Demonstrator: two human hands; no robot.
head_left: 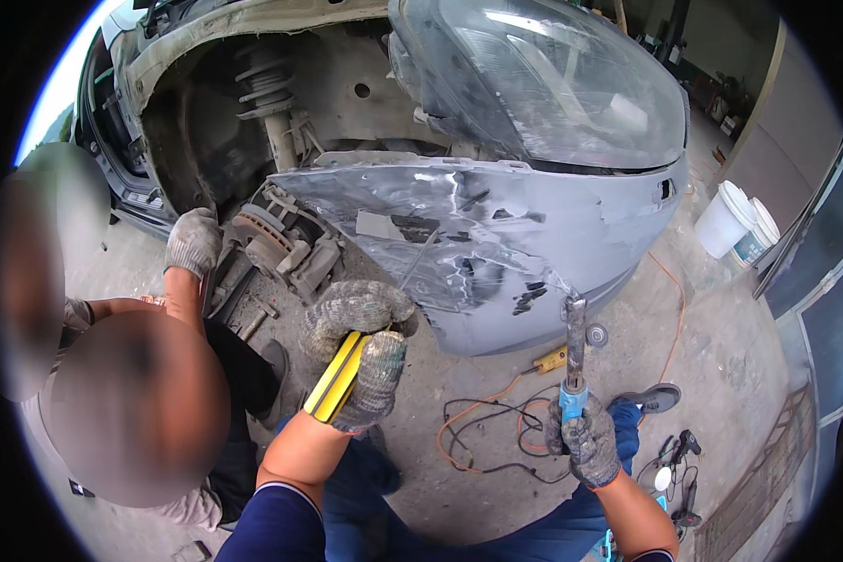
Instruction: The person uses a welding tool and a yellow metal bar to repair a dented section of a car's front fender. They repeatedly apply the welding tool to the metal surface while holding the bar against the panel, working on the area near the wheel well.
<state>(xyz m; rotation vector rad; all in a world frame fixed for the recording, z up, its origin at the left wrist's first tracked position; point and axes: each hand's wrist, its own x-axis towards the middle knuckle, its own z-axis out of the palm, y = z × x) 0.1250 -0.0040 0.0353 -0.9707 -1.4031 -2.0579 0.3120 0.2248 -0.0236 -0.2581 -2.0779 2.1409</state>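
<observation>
My left hand (pixel 361 342), in a grey knit glove, is closed around a yellow-and-black slim tool (pixel 339 375) that looks like a utility knife. Beyond its fingers a thin grey strip (pixel 421 258) crosses the bumper's face; I cannot tell whether it belongs to the knife. My right hand (pixel 585 442), gloved too, grips the blue handle of a hot air gun (pixel 575 361). Its metal barrel points up, with the tip at the lower right of the bumper. The grey car bumper (pixel 581 215) is scuffed, sanded and cracked, with white lines along the cracks.
On my left a crouching co-worker's gloved hand (pixel 195 242) is by the brake disc (pixel 264 229). A cloudy headlight (pixel 571 84) sits above the bumper. Cables (pixel 506 440) and a yellow grinder (pixel 553 360) lie on the floor. White buckets (pixel 727 220) stand at right.
</observation>
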